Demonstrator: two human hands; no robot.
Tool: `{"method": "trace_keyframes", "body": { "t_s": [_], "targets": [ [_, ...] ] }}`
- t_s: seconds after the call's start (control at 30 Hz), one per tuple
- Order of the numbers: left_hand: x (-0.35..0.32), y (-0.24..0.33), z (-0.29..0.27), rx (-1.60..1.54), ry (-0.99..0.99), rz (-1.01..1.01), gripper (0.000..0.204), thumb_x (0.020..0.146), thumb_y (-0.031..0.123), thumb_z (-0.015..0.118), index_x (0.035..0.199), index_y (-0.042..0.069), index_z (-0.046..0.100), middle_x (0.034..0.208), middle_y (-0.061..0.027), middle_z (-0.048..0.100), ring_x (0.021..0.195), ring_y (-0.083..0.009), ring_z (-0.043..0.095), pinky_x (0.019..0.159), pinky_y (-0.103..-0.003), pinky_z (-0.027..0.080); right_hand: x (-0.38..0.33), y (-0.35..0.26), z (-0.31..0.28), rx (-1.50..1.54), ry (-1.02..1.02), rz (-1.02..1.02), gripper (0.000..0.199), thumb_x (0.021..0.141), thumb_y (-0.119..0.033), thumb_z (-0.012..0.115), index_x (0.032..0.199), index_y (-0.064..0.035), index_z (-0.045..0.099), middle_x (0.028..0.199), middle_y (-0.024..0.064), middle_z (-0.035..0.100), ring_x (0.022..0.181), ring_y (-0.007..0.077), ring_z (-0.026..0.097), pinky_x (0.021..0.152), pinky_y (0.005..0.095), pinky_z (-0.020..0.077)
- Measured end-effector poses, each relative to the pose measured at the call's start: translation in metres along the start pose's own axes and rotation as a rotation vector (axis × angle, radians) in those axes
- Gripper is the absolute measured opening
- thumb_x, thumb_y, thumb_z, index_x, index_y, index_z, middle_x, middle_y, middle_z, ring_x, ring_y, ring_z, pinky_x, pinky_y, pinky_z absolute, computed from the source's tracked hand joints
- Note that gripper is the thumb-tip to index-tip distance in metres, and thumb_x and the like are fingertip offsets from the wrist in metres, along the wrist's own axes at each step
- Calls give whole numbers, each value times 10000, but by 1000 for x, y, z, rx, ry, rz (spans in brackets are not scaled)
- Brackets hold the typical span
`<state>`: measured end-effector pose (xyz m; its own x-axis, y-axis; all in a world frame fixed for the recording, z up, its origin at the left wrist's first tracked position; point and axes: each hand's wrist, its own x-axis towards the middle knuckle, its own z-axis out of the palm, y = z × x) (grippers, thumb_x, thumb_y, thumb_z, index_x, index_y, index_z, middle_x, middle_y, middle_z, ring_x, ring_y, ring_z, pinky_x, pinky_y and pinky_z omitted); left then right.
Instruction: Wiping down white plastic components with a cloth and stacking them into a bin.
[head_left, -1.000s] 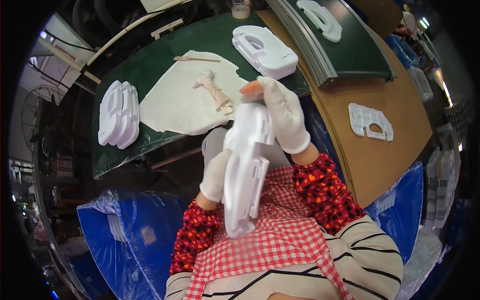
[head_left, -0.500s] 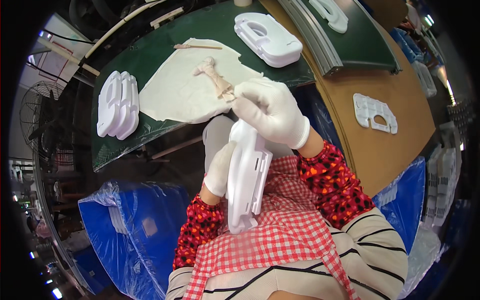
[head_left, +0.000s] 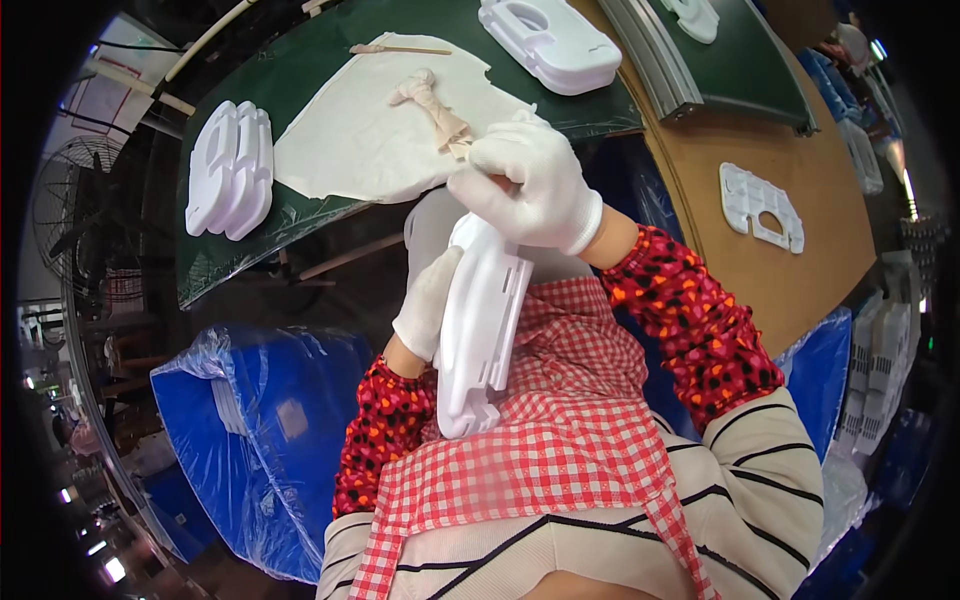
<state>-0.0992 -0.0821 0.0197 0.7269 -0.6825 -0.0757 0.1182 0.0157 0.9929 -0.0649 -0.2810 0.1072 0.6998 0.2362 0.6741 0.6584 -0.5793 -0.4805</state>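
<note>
A white moulded plastic part (head_left: 482, 330), long and rounded with slots along one edge, stands tilted on edge above my lap. My left hand (head_left: 428, 305), in a white glove, grips it from the left side; most of its fingers are hidden behind the part. Over the part's upper end is my gloved right hand (head_left: 530, 185), its fingers curled and thumb bent in. Whether something small sits in that curl is hidden. Just beyond the right fingertips, a bundle of pale wrapped cloth (head_left: 432, 108) lies on a white cloth (head_left: 340, 130).
Similar white parts stand stacked (head_left: 230, 170) at the table's left, with another stack (head_left: 550, 45) at the back. A thin wooden stick (head_left: 410, 49) lies on the cloth. One part (head_left: 762, 208) rests on the brown board (head_left: 690, 170). A blue plastic-lined bin (head_left: 270, 430) is lower left.
The view has tilted, so the table and its things sit higher in the picture. Both hands stay on or near the same white part, the right one still curled over its upper end.
</note>
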Motion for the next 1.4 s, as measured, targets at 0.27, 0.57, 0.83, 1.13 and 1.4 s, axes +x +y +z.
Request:
{"method": "trace_keyframes", "body": {
  "t_s": [0.27,0.57,0.83,1.13,1.4],
  "targets": [
    [27,-3,-12,-1032,124,-228,388,986,265,467,1263,-5,506,1142,-112,622,980,-197,623,860,-311,515,-1,16,-15,-4,555,126,190,888,-134,474,893,11,596,815,111,615,749,187,579,727,292,446],
    [39,-2,-29,-968,246,-204,418,982,366,443,1222,39,542,1064,-105,641,936,-219,621,844,-343,512,-42,-78,30,347,-93,-230,189,736,-241,638,815,-75,594,804,45,596,763,254,586,752,360,447],
    [33,5,-16,-637,376,-195,390,997,352,412,1243,63,498,1079,-89,624,933,-195,613,801,-323,512,-29,-79,48,328,24,-360,331,657,-293,717,577,-91,468,561,33,434,566,224,481,681,353,412],
    [37,-43,-42,-830,201,83,399,993,359,402,1265,78,480,1074,-95,628,906,-199,626,763,-309,518,-24,-69,55,397,-45,-561,372,702,-253,725,532,-116,424,543,28,427,532,207,460,584,346,383],
    [50,-5,-32,-849,277,40,453,984,377,409,1309,64,451,1102,-114,631,943,-207,630,786,-321,521,7,-64,63,305,110,-582,316,703,-250,692,558,-122,441,534,5,400,531,201,464,587,361,399]
  ]
}}
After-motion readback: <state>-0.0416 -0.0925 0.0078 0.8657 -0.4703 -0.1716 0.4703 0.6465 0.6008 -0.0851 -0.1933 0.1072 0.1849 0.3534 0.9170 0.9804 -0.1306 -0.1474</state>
